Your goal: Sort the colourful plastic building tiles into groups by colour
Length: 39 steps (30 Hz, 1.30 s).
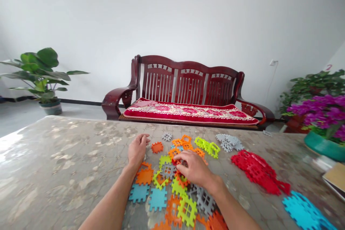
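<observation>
My left hand [138,148] rests on the table to the left of the loose tiles, its fingers loosely bent with nothing visible in them. An orange-red interlocking tile [157,147] lies just right of its fingertips. Over the mixed pile, my right hand [194,167] has thumb and fingers closed around a small red interlocking tile [174,162], mostly hidden by the fingers. Right below it are a grey window tile [168,170] and a lime tile [178,188]. Blue tiles [158,199] and an orange tile [145,176] lie between my forearms.
Sorted by colour are a lime group [207,146], a grey pile [229,142], a red pile [257,170] and a blue pile [306,210]. A teal flowerpot [323,145] stands at the table's right. Beyond the patterned table [81,151] is a wooden bench [188,82].
</observation>
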Available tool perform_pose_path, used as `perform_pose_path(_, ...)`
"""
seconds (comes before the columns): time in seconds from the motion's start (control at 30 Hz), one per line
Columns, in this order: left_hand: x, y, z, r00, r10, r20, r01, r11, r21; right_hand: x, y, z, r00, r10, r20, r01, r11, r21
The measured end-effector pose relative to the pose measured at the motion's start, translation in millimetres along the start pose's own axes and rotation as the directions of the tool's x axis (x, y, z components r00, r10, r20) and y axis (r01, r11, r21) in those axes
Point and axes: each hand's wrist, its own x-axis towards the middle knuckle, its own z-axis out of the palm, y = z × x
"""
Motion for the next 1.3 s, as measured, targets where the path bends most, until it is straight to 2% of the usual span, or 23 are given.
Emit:
perform_pose_path(0.17,-1,2,0,1.0,0.01,-0.008,-0.01,1.0,-0.005,-7,-10,-8,0.992,0.03,0.126,-0.017,0.995,-0.099)
perform_pose_path(0.33,-2,4,-1,1.0,0.013,-0.011,-0.013,1.0,0.003,-11,-11,-19,0.947,-0.038,0.319,0.099,0.979,-0.179)
perform_pose_path(0.43,-3,6,-2,1.0,0.01,-0.017,-0.01,1.0,0.006,-12,-7,-19,0.952,-0.025,0.306,0.096,0.97,-0.221)
perform_pose_path(0.63,-3,7,-2,1.0,0.019,-0.015,-0.019,1.0,0.021,-10,-1,-19,0.983,0.051,0.175,0.005,0.952,-0.305)
perform_pose_path(0.87,0,3,-1,1.0,0.011,-0.005,-0.011,1.0,0.017,-15,-5,-23,0.924,0.038,0.38,0.049,0.975,-0.217)
perform_pose_path(0.97,1,0,-1,1.0,0.009,-0.001,-0.009,1.0,0.027,-16,-6,-20,0.92,0.058,0.387,0.038,0.971,-0.237)
perform_pose_path(1.3,0,2,0,1.0,-0.004,-0.002,0.004,1.0,0.025,-14,-14,-17,0.914,0.011,0.406,0.084,0.973,-0.215)
